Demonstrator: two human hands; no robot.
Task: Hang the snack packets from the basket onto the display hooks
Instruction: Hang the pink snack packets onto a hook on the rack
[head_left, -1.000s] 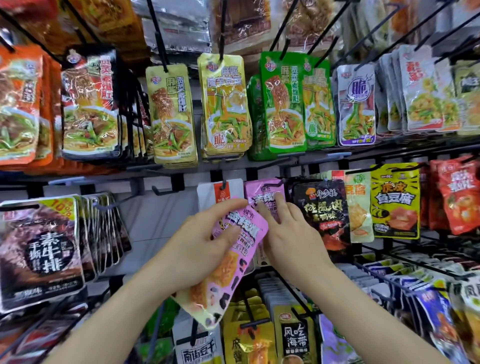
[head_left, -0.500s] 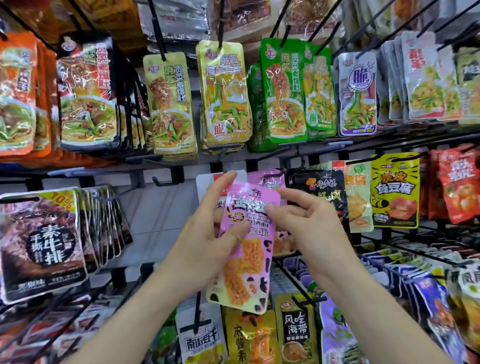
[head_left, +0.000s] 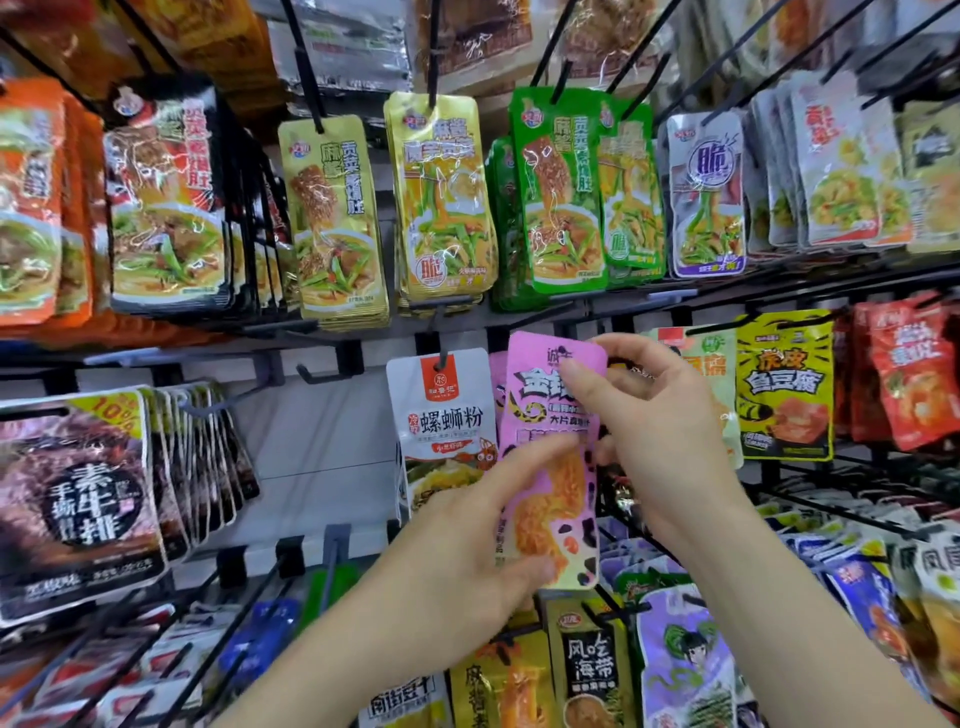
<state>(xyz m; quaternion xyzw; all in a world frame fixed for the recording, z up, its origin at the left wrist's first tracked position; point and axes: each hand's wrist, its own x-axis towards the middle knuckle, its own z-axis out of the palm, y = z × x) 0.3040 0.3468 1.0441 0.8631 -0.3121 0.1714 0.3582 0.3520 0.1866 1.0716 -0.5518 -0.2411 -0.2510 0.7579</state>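
Head view, from the hands outward: right hand (head_left: 654, 441) closed in a narrow pinch on the top right corner of a pink snack packet (head_left: 550, 415), thumb in front, fingers behind; left hand (head_left: 467, 566) gripping its lower half, thumb laid across the front. Held upright and flat before the middle row of the rack, just right of a hanging white packet (head_left: 441, 415), with hang hole and hook hidden. Probably light, thin, glossy and bendy, so best gripped near the stiffer sealed top edge, without squeezing the contents.
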